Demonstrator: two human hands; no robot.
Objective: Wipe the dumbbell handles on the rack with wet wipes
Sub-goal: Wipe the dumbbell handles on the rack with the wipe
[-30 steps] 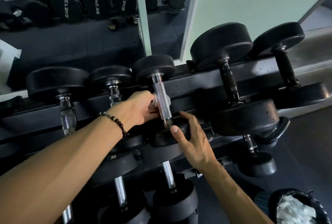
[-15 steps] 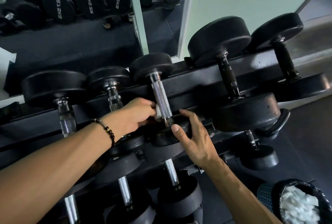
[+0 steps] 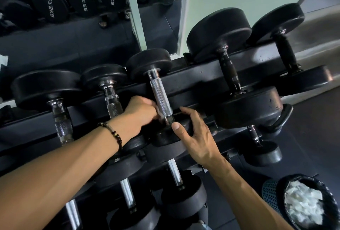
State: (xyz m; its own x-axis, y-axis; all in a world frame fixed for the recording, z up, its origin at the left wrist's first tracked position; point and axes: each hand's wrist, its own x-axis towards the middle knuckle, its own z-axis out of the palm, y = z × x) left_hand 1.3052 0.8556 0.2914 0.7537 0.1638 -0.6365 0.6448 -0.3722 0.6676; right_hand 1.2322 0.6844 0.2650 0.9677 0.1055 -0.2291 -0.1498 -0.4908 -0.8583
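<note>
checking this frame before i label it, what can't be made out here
Head view only:
- Wet wipe: only a pale sliver shows, blurred; the left hand covers the rest, so its size and fold cannot be told.
- Left hand's fingers: motion-blurred against the knurled handle, so its exact grip is unclear.
- Near weight head: partly covered by the right hand.
- Bin: cut off by the frame's right and bottom edges.

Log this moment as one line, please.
phase: wiping | left hand: pinches wet wipe against knurled handle, low end | right hand: steadies near weight head | bin: used wipes
</note>
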